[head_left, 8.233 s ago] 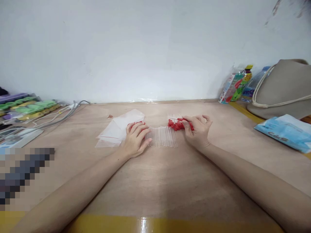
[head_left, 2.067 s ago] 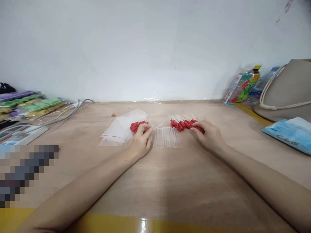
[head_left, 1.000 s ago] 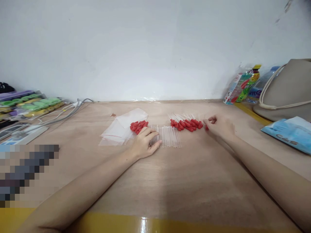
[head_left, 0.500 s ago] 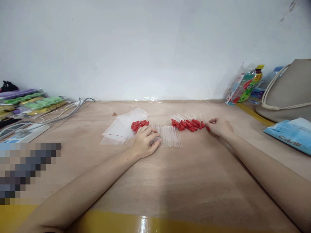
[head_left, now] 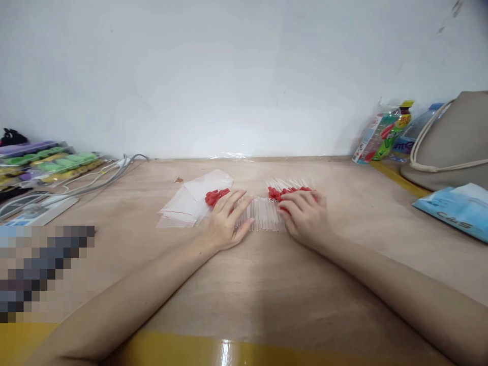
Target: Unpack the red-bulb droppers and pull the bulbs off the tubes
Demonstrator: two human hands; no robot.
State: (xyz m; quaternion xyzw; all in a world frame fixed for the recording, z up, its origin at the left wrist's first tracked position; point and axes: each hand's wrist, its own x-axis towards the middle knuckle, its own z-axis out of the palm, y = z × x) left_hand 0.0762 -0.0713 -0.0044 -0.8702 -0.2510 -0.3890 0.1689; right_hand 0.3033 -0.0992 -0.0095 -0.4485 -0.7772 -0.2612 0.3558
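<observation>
Resting over the left end of a row of clear sticks (head_left: 265, 213), the left hand (head_left: 225, 223) has its fingers spread and thumb apart, pinching nothing that shows; it seems laid there to steady the row. The right hand (head_left: 308, 218) arches over the row's right end with bent fingers; whether that grip pinches anything I cannot tell. The row lies midway between the side edges of the counter (head_left: 213, 300), closer to its far edge, sticks side by side, probably so each is easy to single out. Just beyond the right hand lie red-tipped sticks (head_left: 275, 193), pale ends pointing at the far edge, which leaves the red ends facing the hands. A small pile of red pieces (head_left: 213, 197) sits beside the left fingertips, apparently for easy reach, next to flat plastic bags (head_left: 183, 203).
</observation>
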